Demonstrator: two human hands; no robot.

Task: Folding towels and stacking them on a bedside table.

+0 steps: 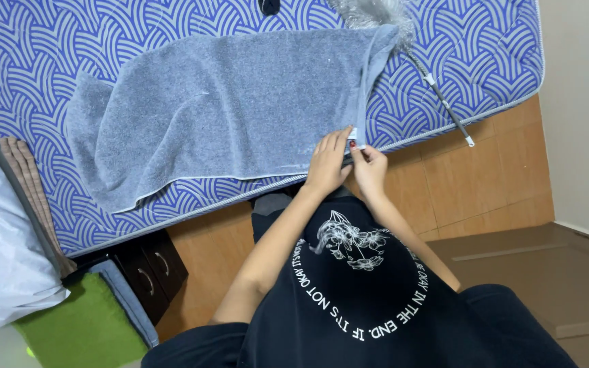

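Because the left hand (327, 162) and right hand (369, 167) pinch only the near corner of the grey towel (240, 95) at mid-frame with closed fingertips, the spread cloth could bunch or slide off the blue patterned mattress (485, 54).

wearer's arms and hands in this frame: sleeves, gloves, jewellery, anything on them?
Both forearms are bare from the elbow down; no gloves, watch or bracelet shows. The left hand and the right hand are bare too, and the right hand has a red-painted nail. Short black sleeves end above the elbows, part of a black T-shirt with a white floral print ringed by white lettering.
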